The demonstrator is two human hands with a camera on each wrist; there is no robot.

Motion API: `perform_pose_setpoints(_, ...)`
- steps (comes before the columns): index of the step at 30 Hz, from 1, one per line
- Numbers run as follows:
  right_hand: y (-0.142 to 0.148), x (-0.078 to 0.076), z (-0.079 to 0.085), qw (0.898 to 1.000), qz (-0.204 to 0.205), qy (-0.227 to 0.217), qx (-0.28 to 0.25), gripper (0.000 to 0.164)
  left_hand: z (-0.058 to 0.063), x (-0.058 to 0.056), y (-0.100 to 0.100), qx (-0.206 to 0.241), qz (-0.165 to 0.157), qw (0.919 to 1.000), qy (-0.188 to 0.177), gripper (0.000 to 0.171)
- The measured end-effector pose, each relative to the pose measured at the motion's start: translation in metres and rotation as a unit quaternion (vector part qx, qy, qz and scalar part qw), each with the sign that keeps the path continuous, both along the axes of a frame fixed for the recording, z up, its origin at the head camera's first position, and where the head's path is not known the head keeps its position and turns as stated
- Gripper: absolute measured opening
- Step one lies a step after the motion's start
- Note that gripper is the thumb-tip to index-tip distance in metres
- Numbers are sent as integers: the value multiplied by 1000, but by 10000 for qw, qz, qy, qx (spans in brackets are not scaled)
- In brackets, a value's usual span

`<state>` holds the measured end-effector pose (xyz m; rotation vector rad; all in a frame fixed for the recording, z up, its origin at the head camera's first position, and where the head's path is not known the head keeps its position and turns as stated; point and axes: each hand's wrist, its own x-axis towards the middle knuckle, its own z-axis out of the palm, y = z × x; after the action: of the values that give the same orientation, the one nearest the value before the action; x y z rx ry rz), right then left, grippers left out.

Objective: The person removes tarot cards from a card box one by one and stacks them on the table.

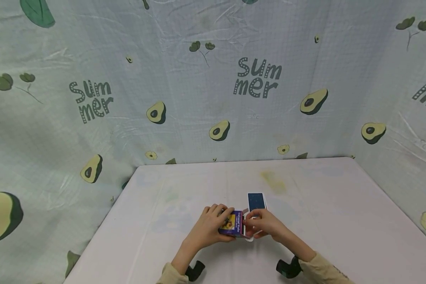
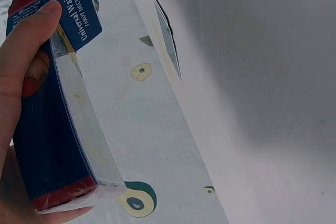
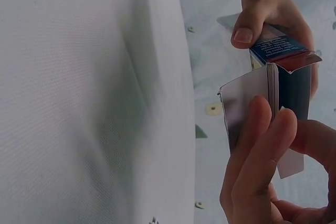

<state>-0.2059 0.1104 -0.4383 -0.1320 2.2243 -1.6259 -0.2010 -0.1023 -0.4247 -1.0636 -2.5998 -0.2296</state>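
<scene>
My left hand (image 1: pixel 212 224) grips a blue and purple tarot deck box (image 1: pixel 230 221) by its sides, above the table. Its lettered panel (image 2: pixel 79 20) shows in the left wrist view, with the left thumb pressed near it. The box's end facing right is open, its pale flaps (image 3: pixel 244 103) spread. At this opening my right hand (image 1: pixel 266 223) has its fingers curled, fingertips around the edges of a thin stack of cards (image 3: pixel 272 85). How far the cards sit inside is hidden. Just beyond the right hand, a dark blue card pile (image 1: pixel 256 200) lies on the table.
The table (image 1: pixel 184 189) has a pale cover with a yellowish stain behind the cards. A curtain (image 1: pixel 198 102) printed with avocados rises at the back and sides. Dark wrist straps (image 1: pixel 289 268) sit at both forearms.
</scene>
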Motion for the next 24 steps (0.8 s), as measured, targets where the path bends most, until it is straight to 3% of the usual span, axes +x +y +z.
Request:
perform_pose_setpoints(10,5,2,1,9995,138,-45,-278,37,-3,0,1,-6,-8,10000,43,73)
perform_pose_setpoints(24,5,5,2,9996,-95,-15,-248,43,-3,2,-1,-84,47,9999,53,74)
